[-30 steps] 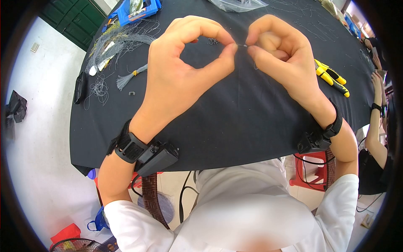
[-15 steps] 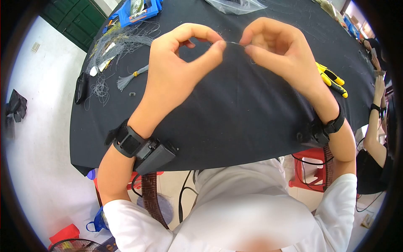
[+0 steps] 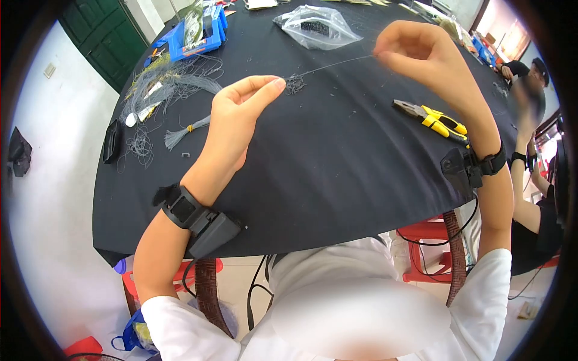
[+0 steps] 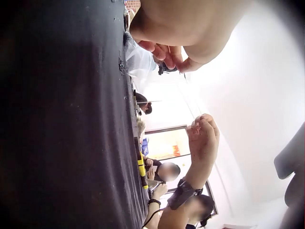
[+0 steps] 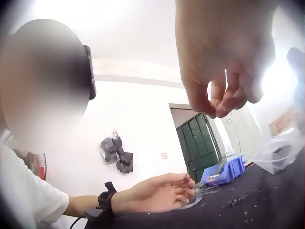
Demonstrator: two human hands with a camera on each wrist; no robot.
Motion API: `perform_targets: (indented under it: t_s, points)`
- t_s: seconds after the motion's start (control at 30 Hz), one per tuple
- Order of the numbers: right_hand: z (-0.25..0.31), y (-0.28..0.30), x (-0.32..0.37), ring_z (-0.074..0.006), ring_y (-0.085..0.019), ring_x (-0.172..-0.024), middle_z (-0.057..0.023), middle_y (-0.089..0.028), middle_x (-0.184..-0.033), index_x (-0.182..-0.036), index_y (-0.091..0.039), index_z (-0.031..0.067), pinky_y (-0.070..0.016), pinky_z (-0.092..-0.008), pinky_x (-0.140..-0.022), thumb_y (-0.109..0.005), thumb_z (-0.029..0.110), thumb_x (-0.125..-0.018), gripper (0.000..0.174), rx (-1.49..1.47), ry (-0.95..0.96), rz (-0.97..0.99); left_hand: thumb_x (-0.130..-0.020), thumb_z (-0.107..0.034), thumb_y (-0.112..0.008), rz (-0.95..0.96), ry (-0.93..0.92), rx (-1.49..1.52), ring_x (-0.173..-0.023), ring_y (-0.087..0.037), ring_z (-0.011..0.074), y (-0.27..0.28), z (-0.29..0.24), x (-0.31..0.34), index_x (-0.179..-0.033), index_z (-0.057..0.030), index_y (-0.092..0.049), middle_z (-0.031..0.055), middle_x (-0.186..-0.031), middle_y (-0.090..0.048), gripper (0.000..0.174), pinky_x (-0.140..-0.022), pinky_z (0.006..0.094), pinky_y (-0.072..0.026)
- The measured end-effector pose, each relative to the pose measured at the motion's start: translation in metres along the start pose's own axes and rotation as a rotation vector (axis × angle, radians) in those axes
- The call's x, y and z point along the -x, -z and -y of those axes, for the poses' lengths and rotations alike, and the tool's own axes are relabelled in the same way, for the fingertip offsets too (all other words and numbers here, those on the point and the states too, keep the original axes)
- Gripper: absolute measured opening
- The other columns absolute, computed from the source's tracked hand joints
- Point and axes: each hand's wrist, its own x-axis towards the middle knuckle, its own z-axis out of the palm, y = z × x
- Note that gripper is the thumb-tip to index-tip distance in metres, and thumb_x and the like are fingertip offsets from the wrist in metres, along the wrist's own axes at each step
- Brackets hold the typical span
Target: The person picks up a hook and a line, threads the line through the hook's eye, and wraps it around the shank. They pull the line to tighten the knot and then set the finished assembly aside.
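Note:
A thin grey line stretches between the two hands above the black-covered table. My left hand pinches one end between thumb and forefinger. Higher and to the right, my right hand pinches the other end with thumb and fingertips, and a loose curl of line hangs by its fingers in the right wrist view. Beyond the left fingertips lies a small heap of dark clippings. The left wrist view has the right hand raised above table level, apart from the left hand.
Yellow-and-black pliers lie below the right hand. At the left are a tied bundle of grey strands, a tangled line pile and a blue bin. A clear plastic bag sits farther back. Other people are at the right.
My hands have drawn well apart, the left moving down and left, the right shifting right, lengthening the line between them. The view has tilted up, and the pliers now show fully.

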Motion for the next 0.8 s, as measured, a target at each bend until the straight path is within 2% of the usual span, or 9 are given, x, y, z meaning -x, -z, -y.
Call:
perform_targets:
  t_s: [0.07,0.13,0.27,0.3,0.33,0.5,0.7,0.8]
  points:
    - [0.004,0.009,0.0,-0.0023,-0.053,-0.073,0.0035,-0.057,-0.079,-0.084,-0.06,0.004,-0.0424,-0.0172,-0.066,-0.058,0.012,-0.079,0.01,0.019,0.014,-0.011,-0.08,-0.015,-0.065,-0.001,-0.011,0.026,-0.082,-0.057,0.007,-0.003,-0.003,0.002,-0.093,0.0008,-0.064,0.0037,-0.085,-0.064,0.021,-0.076,0.0194,-0.0415]
    - [0.015,0.018,0.002,-0.0022,-0.052,-0.074,0.0037,-0.058,-0.079,-0.085,-0.061,0.0041,-0.042,-0.0175,-0.065,-0.059,0.012,-0.079,0.01,0.03,-0.027,-0.003,-0.081,-0.014,-0.064,0.041,0.0,0.016,-0.084,-0.057,0.0077,-0.004,-0.006,0.005,-0.094,0.001,-0.063,0.0043,-0.088,-0.064,0.019,-0.078,0.0201,-0.0417]
    - [0.016,0.049,0.003,-0.0035,-0.053,-0.072,0.0032,-0.059,-0.08,-0.085,-0.061,0.0036,-0.0419,-0.018,-0.063,-0.061,0.011,-0.08,0.01,0.116,0.069,0.011,-0.082,-0.011,-0.063,0.122,0.005,0.018,-0.086,-0.057,0.0092,-0.009,-0.009,0.006,-0.096,0.0007,-0.062,0.0044,-0.092,-0.063,0.019,-0.079,0.0215,-0.0419]
    - [0.016,0.061,0.004,-0.0052,-0.054,-0.069,0.0032,-0.059,-0.079,-0.086,-0.063,0.0031,-0.0433,-0.0192,-0.061,-0.063,0.011,-0.079,0.011,0.216,0.091,-0.033,-0.082,-0.012,-0.062,0.12,0.007,0.018,-0.086,-0.057,0.009,-0.01,-0.007,0.005,-0.096,0.0003,-0.062,0.0041,-0.092,-0.063,0.018,-0.078,0.0213,-0.0414]
    - [0.025,0.08,0.003,-0.0089,-0.062,-0.072,-0.0076,-0.067,-0.079,-0.091,-0.068,0.0025,-0.0492,-0.0207,-0.067,-0.066,0.01,-0.079,0.014,0.089,-0.094,0.041,-0.083,-0.012,-0.062,0.118,0.009,0.015,-0.087,-0.056,0.0087,-0.011,-0.005,0.005,-0.096,-0.0002,-0.062,0.0039,-0.092,-0.063,0.018,-0.077,0.0211,-0.041]
    - [0.014,0.136,0.014,-0.009,-0.061,-0.067,-0.0075,-0.067,-0.075,-0.086,-0.068,0.0,-0.0486,-0.021,-0.063,-0.066,0.007,-0.077,0.012,0.32,-0.168,-0.037,-0.085,-0.012,-0.058,0.117,0.051,-0.023,-0.085,-0.053,0.006,-0.005,0.001,0.004,-0.097,-0.0023,-0.061,0.0025,-0.092,-0.061,0.016,-0.072,0.0189,-0.0382]
    - [-0.067,0.201,0.016,-0.0119,-0.062,-0.066,-0.0089,-0.067,-0.073,-0.084,-0.069,-0.0003,-0.0489,-0.0231,-0.063,-0.068,0.008,-0.072,0.014,0.523,-0.26,-0.078,-0.086,-0.009,-0.056,0.13,0.098,-0.028,-0.083,-0.052,0.0063,-0.005,0.004,0.002,-0.095,-0.0023,-0.059,0.0026,-0.091,-0.058,0.013,-0.071,0.019,-0.0384]
    - [-0.108,0.217,0.014,-0.0127,-0.062,-0.065,-0.0087,-0.067,-0.073,-0.084,-0.069,-0.0005,-0.0491,-0.0245,-0.063,-0.068,0.008,-0.069,0.018,0.608,-0.395,-0.165,-0.086,-0.009,-0.056,0.137,0.117,-0.019,-0.084,-0.052,0.0066,-0.005,0.005,0.002,-0.095,-0.002,-0.059,0.0028,-0.091,-0.058,0.012,-0.072,0.0195,-0.0382]
